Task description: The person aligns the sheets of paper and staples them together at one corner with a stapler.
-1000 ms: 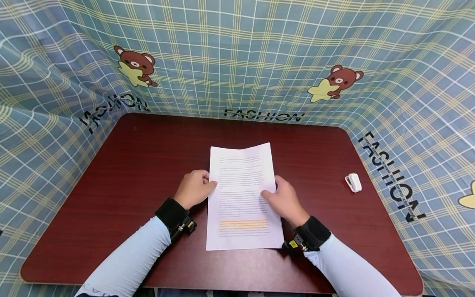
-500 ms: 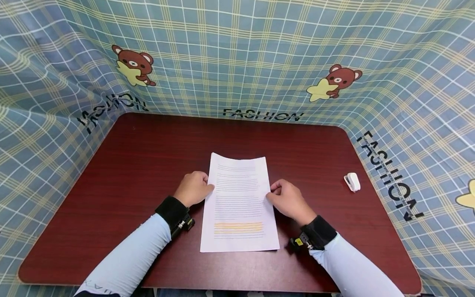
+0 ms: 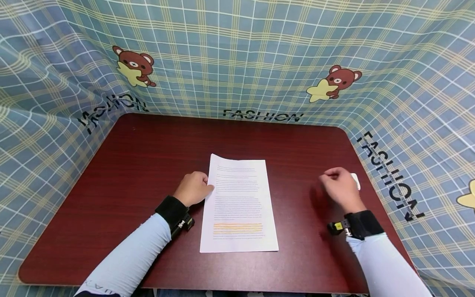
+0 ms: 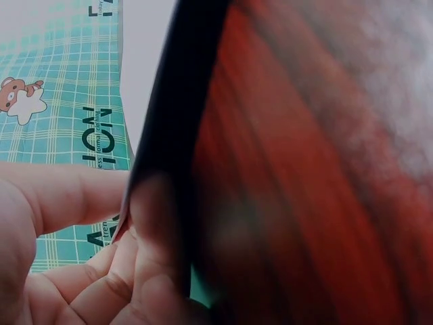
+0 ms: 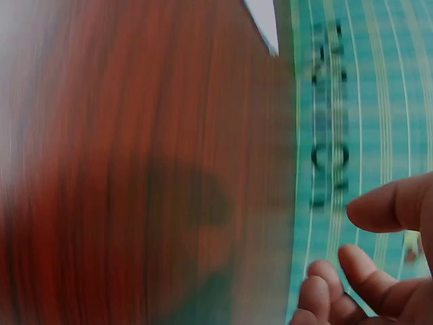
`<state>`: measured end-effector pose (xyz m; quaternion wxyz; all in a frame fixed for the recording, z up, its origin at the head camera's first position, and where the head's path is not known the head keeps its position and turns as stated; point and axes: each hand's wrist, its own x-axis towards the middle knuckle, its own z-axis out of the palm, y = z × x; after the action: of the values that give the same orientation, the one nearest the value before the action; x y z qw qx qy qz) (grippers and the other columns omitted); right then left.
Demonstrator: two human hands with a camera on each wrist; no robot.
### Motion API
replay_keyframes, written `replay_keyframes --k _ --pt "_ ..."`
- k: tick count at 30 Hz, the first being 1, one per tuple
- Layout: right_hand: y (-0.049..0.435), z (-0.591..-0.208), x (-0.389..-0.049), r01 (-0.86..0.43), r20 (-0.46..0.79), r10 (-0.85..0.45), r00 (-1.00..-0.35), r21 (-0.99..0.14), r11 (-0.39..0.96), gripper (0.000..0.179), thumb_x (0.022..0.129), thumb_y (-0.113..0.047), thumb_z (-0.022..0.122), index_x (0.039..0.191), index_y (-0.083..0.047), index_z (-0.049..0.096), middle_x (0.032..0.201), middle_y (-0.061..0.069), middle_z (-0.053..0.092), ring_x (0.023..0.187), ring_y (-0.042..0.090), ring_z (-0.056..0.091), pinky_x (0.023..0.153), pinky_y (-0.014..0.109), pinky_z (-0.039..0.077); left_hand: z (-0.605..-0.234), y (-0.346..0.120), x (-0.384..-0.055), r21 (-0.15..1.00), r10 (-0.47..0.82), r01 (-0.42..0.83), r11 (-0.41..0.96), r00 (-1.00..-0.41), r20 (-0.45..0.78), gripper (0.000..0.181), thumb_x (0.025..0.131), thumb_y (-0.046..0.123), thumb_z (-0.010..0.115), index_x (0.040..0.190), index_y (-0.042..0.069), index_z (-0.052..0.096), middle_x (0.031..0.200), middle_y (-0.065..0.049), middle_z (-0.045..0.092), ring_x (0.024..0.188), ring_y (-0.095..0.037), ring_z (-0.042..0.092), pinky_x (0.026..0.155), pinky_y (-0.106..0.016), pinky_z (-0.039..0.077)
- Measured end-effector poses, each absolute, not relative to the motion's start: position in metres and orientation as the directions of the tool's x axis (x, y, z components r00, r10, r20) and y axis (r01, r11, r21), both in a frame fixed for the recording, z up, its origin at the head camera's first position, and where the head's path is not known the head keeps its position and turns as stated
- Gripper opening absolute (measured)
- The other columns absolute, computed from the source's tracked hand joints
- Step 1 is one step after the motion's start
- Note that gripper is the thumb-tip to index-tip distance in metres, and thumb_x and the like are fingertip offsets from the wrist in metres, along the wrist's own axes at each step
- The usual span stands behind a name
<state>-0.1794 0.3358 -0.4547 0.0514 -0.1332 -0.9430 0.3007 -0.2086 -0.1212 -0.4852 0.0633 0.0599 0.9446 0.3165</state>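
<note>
Printed paper sheets (image 3: pixel 237 202), with orange highlighted lines near the bottom, lie toward the front middle of the table. My left hand (image 3: pixel 193 189) pinches their left edge between thumb and fingers; the left wrist view shows the paper (image 4: pixel 143 68) caught there. Off to the right, my right hand (image 3: pixel 341 187) hovers above the table with loosely bent fingers and nothing in them. Thumb and fingertips (image 5: pixel 362 261) stand apart in the right wrist view. Partly hidden behind this hand is a small white stapler (image 3: pixel 356 181).
The dark red wooden table (image 3: pixel 148 144) has rounded corners. A blue checked cloth (image 3: pixel 237 53) with bear prints hangs around its back and sides, close to the table edges.
My right hand has let go of the sheets' right edge and moved right, to the stapler. The sheets have come down nearer the table and lie flatter. My left hand keeps its hold.
</note>
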Motion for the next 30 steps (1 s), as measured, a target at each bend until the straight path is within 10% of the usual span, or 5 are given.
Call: replay_keyframes --k 10,19,30 --pt "0.395 -0.468 -0.181 0.306 0.170 0.460 -0.871 -0.545 0.781 0.042 0.091 -0.030 0.064 0.119 0.001 0.068 0.108 0.025 0.069 0.100 0.041 0.060 0.076 0.045 0.042 -0.485 -0.122 -0.209 0.598 0.142 0.059 0.800 -0.985 -0.094 0.027 0.090 0.026 0.071 0.069 0.012 0.062 0.057 0.000 0.049 0.056 -0.019 0.049 0.052 -0.030 0.035" --pt "0.423 -0.481 -0.186 0.379 0.064 0.441 -0.895 -0.413 0.828 0.069 0.096 -0.043 0.062 0.131 0.016 0.054 0.124 0.042 0.054 0.120 0.059 0.044 0.097 0.066 0.038 -0.484 -0.122 -0.210 0.592 0.144 0.063 0.803 -0.985 -0.091 0.027 0.090 0.026 0.072 0.069 0.011 0.062 0.057 0.000 0.047 0.057 -0.019 0.048 0.053 -0.031 0.035" --pt "0.431 -0.496 -0.195 0.306 0.166 0.386 -0.908 -0.368 0.878 0.040 0.089 -0.031 0.070 0.098 0.008 0.074 0.093 0.033 0.071 0.083 0.052 0.063 0.061 0.052 0.044 -0.485 -0.123 -0.210 0.605 0.146 0.059 0.794 -0.985 -0.096 0.030 0.089 0.026 0.072 0.066 0.011 0.059 0.056 0.002 0.041 0.055 -0.017 0.043 0.052 -0.030 0.031"
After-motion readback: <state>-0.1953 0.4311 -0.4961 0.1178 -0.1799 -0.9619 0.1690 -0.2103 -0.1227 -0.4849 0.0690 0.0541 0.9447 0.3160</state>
